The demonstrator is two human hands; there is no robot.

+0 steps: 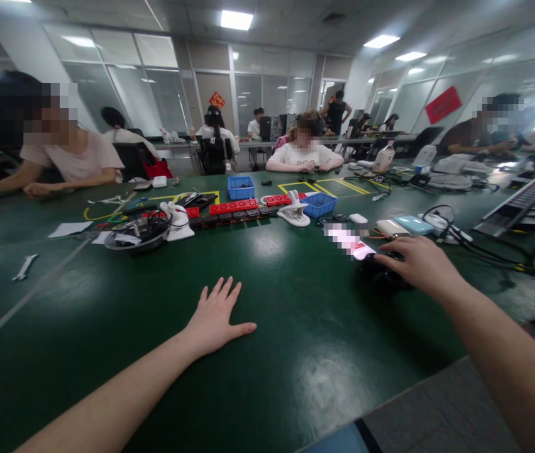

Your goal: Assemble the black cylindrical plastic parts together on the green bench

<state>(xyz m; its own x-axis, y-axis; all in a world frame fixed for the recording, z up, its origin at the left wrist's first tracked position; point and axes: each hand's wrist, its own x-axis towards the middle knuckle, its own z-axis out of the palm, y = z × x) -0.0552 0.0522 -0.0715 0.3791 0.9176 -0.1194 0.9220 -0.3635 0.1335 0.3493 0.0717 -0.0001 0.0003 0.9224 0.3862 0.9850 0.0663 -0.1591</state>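
My left hand lies flat on the dark green table, palm down, fingers spread and holding nothing. To the right, my right hand rests over a small black object, its fingers curved down onto it. Whether the fingers grip it or only touch it is hidden. Just beyond that hand lies a phone with a lit screen.
Farther back lie red and black strips, two blue bins, a white clamp, a dark bowl, small devices with cables and a wrench at the left. Other people sit at the table's far side. A keyboard rack stands right.
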